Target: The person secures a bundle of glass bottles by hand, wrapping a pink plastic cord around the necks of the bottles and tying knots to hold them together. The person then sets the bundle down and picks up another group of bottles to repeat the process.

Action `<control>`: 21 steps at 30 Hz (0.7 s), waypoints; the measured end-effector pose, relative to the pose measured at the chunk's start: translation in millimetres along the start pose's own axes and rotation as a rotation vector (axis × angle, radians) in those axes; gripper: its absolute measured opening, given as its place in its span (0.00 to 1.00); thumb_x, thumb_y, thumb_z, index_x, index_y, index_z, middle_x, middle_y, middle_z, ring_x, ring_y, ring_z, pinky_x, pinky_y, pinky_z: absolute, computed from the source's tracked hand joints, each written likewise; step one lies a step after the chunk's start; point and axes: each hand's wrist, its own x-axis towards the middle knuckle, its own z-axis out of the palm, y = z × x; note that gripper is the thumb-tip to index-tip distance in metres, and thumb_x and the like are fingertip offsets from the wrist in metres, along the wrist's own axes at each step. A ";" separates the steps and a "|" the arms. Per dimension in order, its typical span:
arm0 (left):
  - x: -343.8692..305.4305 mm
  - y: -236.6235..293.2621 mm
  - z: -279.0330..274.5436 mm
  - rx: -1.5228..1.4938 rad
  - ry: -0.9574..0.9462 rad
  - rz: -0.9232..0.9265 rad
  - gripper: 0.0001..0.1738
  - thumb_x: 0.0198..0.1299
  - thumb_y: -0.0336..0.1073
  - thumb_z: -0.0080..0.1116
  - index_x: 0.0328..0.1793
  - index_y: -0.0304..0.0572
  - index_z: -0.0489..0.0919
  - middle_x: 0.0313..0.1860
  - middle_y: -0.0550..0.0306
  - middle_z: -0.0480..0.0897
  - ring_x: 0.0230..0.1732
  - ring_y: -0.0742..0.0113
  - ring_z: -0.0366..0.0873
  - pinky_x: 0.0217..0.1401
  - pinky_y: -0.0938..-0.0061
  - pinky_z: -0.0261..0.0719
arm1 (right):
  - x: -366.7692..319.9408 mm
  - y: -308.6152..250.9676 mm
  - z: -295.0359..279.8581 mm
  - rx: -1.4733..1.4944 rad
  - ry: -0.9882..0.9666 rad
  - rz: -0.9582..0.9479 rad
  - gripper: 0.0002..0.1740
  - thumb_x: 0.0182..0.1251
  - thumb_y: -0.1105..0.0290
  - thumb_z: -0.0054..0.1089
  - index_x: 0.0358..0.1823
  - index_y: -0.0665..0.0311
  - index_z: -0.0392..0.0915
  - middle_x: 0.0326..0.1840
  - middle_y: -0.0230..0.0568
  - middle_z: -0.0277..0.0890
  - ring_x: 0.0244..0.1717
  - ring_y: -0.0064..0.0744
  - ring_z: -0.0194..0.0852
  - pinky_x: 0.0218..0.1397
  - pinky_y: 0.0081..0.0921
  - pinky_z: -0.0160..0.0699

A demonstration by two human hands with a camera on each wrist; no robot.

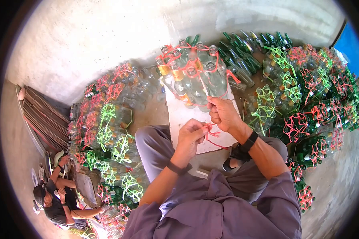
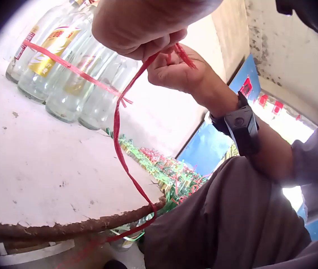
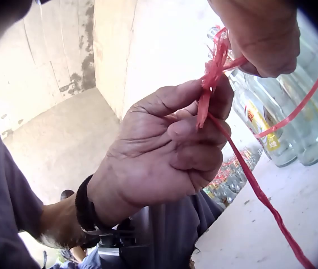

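Note:
Red plastic twine point(image 3: 212, 75) is bunched between the thumb and fingers of my left hand point(image 1: 191, 135), and a long strand trails down past the edge of the white board point(image 1: 195, 139). My right hand point(image 1: 224, 114), just right of the left one, has its fingers curled round part of the same twine point(image 2: 126, 95). Behind both hands, a cluster of clear glass bottles point(image 1: 191, 83) stands upright on the board, with red twine looped round the necks and a red band point(image 2: 72, 68) round the bodies.
Tied bottle bundles with green and red twine point(image 1: 107, 115) line the left side; more bundles point(image 1: 299, 119) stand at the right. Loose green bottles point(image 1: 243, 51) lie behind. Another person point(image 1: 56, 199) sits at the lower left near a stack of thin rods point(image 1: 46, 117).

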 end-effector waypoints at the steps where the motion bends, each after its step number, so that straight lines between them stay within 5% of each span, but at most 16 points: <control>1: 0.5 0.0 -0.2 0.000 0.000 -0.001 0.09 0.62 0.26 0.67 0.36 0.41 0.75 0.46 0.44 0.86 0.24 0.80 0.70 0.23 0.87 0.59 | 0.2 0.5 -0.3 -0.003 -0.003 -0.010 0.16 0.73 0.62 0.61 0.28 0.62 0.72 0.14 0.17 0.50 0.11 0.13 0.40 0.14 0.21 0.35; 13: 2.8 -7.3 -5.1 -0.065 -0.056 -0.100 0.09 0.66 0.34 0.67 0.40 0.41 0.77 0.41 0.50 0.87 0.24 0.76 0.73 0.23 0.83 0.62 | 0.8 4.2 4.0 -0.024 0.037 -0.045 0.18 0.75 0.61 0.60 0.28 0.63 0.72 0.14 0.17 0.49 0.11 0.12 0.40 0.14 0.20 0.35; 21: 3.1 -13.7 2.3 0.043 -0.021 -0.041 0.05 0.65 0.27 0.64 0.39 0.39 0.78 0.40 0.48 0.87 0.28 0.70 0.81 0.28 0.76 0.79 | 2.5 5.9 2.3 -0.020 0.026 -0.042 0.18 0.75 0.60 0.61 0.28 0.62 0.71 0.15 0.17 0.50 0.11 0.12 0.40 0.15 0.20 0.35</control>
